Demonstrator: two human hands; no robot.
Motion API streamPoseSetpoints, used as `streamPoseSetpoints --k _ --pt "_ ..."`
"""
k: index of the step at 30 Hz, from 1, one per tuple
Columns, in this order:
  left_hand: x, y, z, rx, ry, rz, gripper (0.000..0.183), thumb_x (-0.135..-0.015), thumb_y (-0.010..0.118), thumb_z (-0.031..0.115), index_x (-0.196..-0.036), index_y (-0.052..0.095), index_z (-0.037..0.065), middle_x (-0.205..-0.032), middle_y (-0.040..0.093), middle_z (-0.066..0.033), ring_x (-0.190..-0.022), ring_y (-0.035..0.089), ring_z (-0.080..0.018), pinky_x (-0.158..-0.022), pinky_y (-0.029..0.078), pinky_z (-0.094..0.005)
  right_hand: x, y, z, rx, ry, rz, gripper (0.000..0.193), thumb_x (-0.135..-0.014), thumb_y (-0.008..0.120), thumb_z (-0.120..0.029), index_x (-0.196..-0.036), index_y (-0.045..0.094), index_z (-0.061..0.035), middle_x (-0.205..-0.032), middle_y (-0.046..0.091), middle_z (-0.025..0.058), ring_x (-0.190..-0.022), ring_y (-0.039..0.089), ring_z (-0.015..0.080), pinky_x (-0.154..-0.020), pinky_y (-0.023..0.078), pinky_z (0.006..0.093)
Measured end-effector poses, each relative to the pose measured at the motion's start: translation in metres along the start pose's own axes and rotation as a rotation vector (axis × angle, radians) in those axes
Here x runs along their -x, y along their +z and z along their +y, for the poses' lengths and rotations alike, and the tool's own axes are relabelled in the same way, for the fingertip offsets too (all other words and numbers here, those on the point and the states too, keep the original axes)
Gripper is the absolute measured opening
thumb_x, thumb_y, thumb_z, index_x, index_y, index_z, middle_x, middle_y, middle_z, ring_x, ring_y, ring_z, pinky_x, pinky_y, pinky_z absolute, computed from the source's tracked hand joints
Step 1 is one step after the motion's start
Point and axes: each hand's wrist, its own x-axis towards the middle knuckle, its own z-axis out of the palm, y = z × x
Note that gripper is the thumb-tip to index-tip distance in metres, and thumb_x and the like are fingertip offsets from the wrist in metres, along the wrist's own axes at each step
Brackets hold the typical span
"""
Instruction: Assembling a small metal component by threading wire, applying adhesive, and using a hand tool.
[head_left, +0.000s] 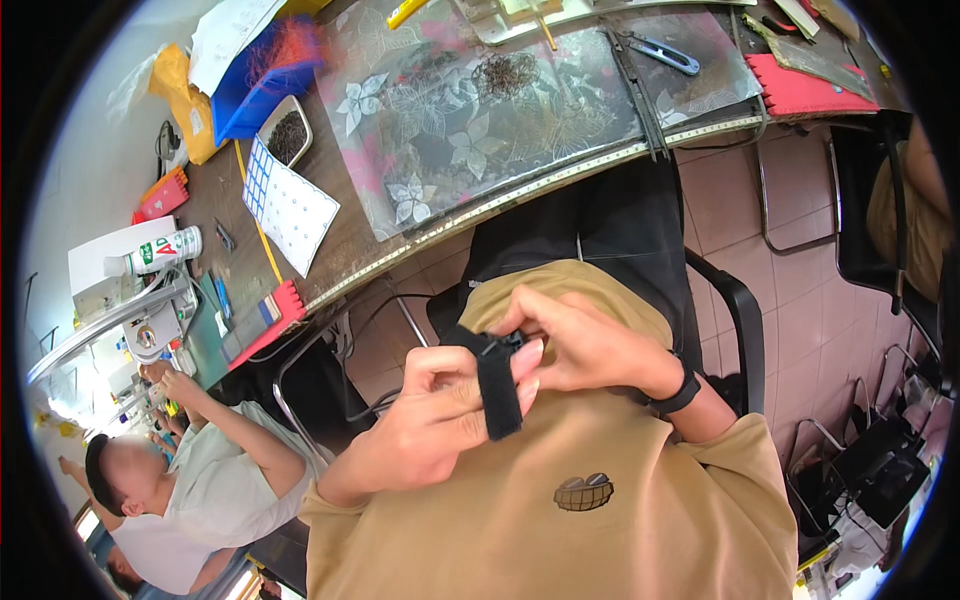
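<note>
A workshop room with pinkish floor tiles holds a long brown table that runs from about nine o'clock up to one o'clock. A glossy mat printed with flowers covers its middle, with a loose heap of small dark parts on top at twelve o'clock. Near eleven o'clock stand a blue bin, a white tray of dark bits and a sheet of blue-and-white labels. A blue-handled cutter lies at one o'clock beside a red foam pad. A white bottle with a green label lies on its side at nine o'clock.

Below the table edge sits an empty black chair. In front of it, over the tan shirt, the person's two hands meet at the centre. The left hand has its fingers curled, its grip closed around a black strap that hangs down across its knuckles. The right hand, with a black band on its wrist, pinches the upper end of the same strap between thumb and fingertips, grip clamped tight. The strap is well off the table, held close to the chest.

At seven o'clock another person in a pale shirt works at the table's far-left end, their hand near a white machine.
</note>
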Motion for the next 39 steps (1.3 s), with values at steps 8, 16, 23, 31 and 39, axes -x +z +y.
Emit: streamPoseSetpoints --k 8,16,23,31,39 --pt "0.017 -0.011 0.007 0.336 -0.239 -0.059 0.059 -0.078 0.051 -0.014 -0.136 0.055 -0.007 -0.127 0.065 -0.0131 -0.095 0.047 -0.0272 -0.092 0.037 -0.0384 -0.001 0.008 0.022 -0.045 -0.044 0.120 0.046 -0.078 0.080 -0.009 -0.112 0.052 0.0006 -0.098 0.066 0.0162 -0.087 0.069 0.0310 -0.076 0.054 0.0367" --pt "0.020 -0.008 0.001 0.622 -0.335 0.126 0.066 -0.066 0.042 -0.021 -0.127 0.062 -0.007 -0.114 0.068 -0.0151 -0.121 0.049 -0.0406 -0.106 0.035 -0.0440 -0.016 0.008 0.010 -0.215 0.018 0.061 0.041 -0.079 0.079 -0.006 -0.105 0.049 0.0027 -0.094 0.068 0.0177 -0.090 0.071 0.0280 -0.081 0.056 0.0362" --pt "0.030 -0.018 -0.015 0.658 -0.204 0.096 0.064 -0.079 0.046 -0.014 -0.143 0.044 -0.011 -0.134 0.053 -0.0372 -0.129 0.054 -0.0412 -0.102 0.045 -0.0349 -0.012 0.008 0.000 -0.198 0.125 -0.046 0.045 -0.081 0.082 -0.019 -0.104 0.049 0.0007 -0.089 0.067 0.0171 -0.081 0.069 0.0261 -0.070 0.052 0.0339" --pt "0.046 -0.016 -0.011 0.690 -0.262 0.120 0.071 -0.077 0.044 -0.019 -0.147 0.039 -0.008 -0.145 0.045 -0.0321 -0.137 0.043 -0.0459 -0.112 0.035 -0.0389 -0.009 0.006 -0.008 -0.347 0.196 -0.183 0.046 -0.081 0.084 -0.024 -0.101 0.049 -0.0015 -0.076 0.060 0.0086 -0.071 0.062 0.0171 -0.063 0.047 0.0312" --pt "0.026 0.020 -0.034 0.532 -0.126 0.102 0.084 -0.080 0.058 -0.015 -0.156 0.024 0.000 -0.158 -0.004 -0.0388 -0.147 -0.007 -0.0549 -0.118 0.013 -0.0525 -0.016 0.014 -0.014 -0.239 0.202 -0.190 0.046 -0.080 0.083 -0.018 -0.102 0.047 -0.0003 -0.078 0.064 0.0144 -0.068 0.062 0.0257 -0.060 0.046 0.0366"
